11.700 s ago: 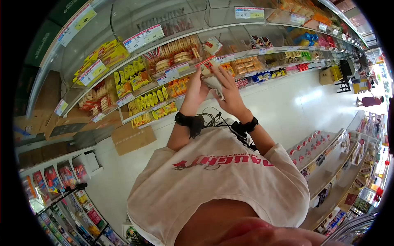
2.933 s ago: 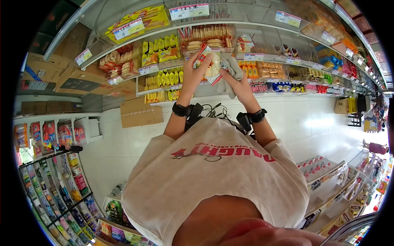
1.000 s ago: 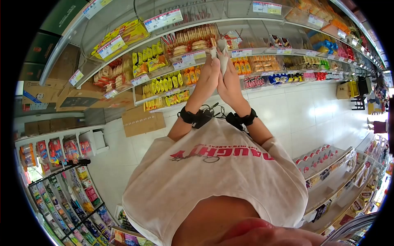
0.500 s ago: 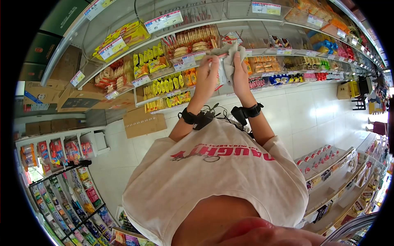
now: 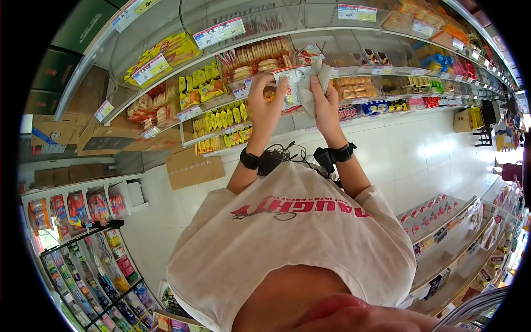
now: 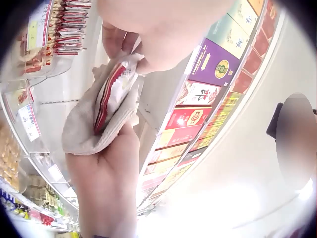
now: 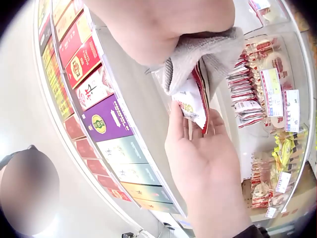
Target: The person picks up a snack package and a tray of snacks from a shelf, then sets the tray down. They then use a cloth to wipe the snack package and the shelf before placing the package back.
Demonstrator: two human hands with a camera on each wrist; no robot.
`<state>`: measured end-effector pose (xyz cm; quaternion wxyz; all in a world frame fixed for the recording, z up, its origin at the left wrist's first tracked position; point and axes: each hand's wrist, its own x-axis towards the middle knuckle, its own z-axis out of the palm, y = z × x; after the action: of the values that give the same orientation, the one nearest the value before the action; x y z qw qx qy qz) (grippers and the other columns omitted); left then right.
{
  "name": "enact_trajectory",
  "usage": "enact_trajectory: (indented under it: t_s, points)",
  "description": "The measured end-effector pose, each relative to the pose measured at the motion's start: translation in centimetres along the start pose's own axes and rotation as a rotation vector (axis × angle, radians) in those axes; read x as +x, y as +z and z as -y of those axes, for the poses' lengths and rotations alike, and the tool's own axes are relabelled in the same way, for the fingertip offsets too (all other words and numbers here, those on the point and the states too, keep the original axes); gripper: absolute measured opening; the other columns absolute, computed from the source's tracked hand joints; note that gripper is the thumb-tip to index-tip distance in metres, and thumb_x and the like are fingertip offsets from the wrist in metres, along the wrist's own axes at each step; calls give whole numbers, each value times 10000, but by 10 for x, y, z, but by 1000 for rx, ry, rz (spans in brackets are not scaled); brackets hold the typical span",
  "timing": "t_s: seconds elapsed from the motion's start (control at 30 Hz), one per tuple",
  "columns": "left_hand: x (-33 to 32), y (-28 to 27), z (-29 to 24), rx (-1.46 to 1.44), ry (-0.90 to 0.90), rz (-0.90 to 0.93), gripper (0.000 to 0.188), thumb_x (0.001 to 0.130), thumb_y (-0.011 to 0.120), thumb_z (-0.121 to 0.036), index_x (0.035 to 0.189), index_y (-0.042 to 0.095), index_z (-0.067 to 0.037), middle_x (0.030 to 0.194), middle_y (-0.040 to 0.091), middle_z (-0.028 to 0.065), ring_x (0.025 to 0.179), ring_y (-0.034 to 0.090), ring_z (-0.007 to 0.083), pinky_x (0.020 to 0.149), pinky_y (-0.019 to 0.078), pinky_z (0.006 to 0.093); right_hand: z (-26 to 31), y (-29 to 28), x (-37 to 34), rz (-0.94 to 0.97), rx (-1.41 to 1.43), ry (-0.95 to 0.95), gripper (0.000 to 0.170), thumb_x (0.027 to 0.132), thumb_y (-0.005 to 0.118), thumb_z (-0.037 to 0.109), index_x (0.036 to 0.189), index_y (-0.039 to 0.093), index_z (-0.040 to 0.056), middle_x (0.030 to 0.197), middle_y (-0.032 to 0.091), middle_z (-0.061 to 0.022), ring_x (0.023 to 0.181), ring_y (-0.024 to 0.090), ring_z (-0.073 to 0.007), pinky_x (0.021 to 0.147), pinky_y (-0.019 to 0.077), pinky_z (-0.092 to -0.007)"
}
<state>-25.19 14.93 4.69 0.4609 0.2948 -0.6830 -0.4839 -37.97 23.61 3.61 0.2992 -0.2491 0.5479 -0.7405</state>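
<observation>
In the head view my left hand (image 5: pixel 265 105) pinches the end of a white snack packet (image 5: pixel 289 95) with red edges. My right hand (image 5: pixel 326 105) grips a grey cloth (image 5: pixel 308 91) that is folded round the packet's other end. From the left wrist, the packet (image 6: pixel 115 89) lies edge-on inside the fold of the cloth (image 6: pixel 81 128), with the right hand (image 6: pixel 106 173) under it. From the right wrist, the left hand (image 7: pixel 208 161) has its fingertips on the packet's printed corner (image 7: pixel 192 105). The packet's far side is hidden by the cloth.
Shop shelves run across the front, with clear bins of round crackers (image 5: pixel 263 58), yellow packets (image 5: pixel 202 86) and orange packs (image 5: pixel 354 88). A cardboard box (image 5: pixel 194 167) lies on the floor at left. A low display rack (image 5: pixel 442 254) stands at right.
A second ago my palms were close together round the cloth and packet. They have since drawn apart, and the packet's face now shows between them, with the cloth on the right hand's side.
</observation>
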Motion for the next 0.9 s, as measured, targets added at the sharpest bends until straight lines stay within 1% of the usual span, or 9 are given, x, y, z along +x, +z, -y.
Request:
enact_trajectory:
  t_s: [0.07,0.17,0.27,0.3,0.5,0.57,0.67,0.8,0.9]
  points:
    - [2,2,-2,-116,59,-50,173,949,711,-112,1031,636,21,970,661,34,828,617,77,717,484,221,-1,-2,2,-60,106,38,324,1024,601,325,966,675,15,807,632,26,729,546,-44,663,460,-228]
    - [4,-1,1,-268,-49,-78,237,918,746,-145,988,624,46,913,609,27,785,635,82,678,493,232,9,-3,5,-146,349,100,331,1018,608,339,1013,679,15,872,670,-4,756,589,-64,675,479,-234]
    - [5,-2,1,-146,-140,120,227,916,749,-147,981,639,40,896,628,35,787,638,83,681,498,232,15,-6,-3,175,-99,27,327,1007,627,336,1009,680,13,901,682,-22,764,602,-75,674,482,-242]
    - [4,-1,1,-166,-155,158,227,912,754,-148,984,643,37,902,636,36,788,639,84,680,500,233,9,-4,-3,131,-92,-38,302,989,658,305,1027,685,7,918,693,-27,775,610,-69,673,482,-237]
    - [8,3,2,-227,-89,148,227,897,763,-120,1034,644,16,943,668,46,813,646,95,702,503,239,13,6,-7,-54,463,243,258,984,670,241,1079,678,0,910,686,-14,788,605,-52,666,477,-227]
    - [12,2,-1,-199,-105,75,190,910,738,-71,1051,635,4,993,679,67,839,644,110,736,501,245,0,1,-8,21,250,169,258,994,654,242,1086,669,1,916,684,-12,795,608,-54,669,483,-236]
    - [11,3,6,344,335,-114,276,903,744,-66,1132,608,7,1014,660,90,846,642,161,751,512,281,-1,0,-9,-1,-31,-25,257,1000,639,234,1096,656,-4,927,688,-27,811,615,-58,681,491,-244]
    - [-1,14,-7,49,124,162,361,992,622,-253,1197,570,40,1114,606,189,1008,607,334,868,490,399,1,-1,-17,70,-409,-106,263,1006,611,204,1152,623,-14,971,692,-86,857,621,-97,747,500,-274]
    - [-4,15,-12,-23,-61,309,489,1061,426,-393,1203,547,59,1108,603,238,1012,602,402,895,469,434,-17,13,-24,101,-591,-389,296,1035,545,235,1183,606,-13,1005,686,-121,872,607,-132,776,496,-310]
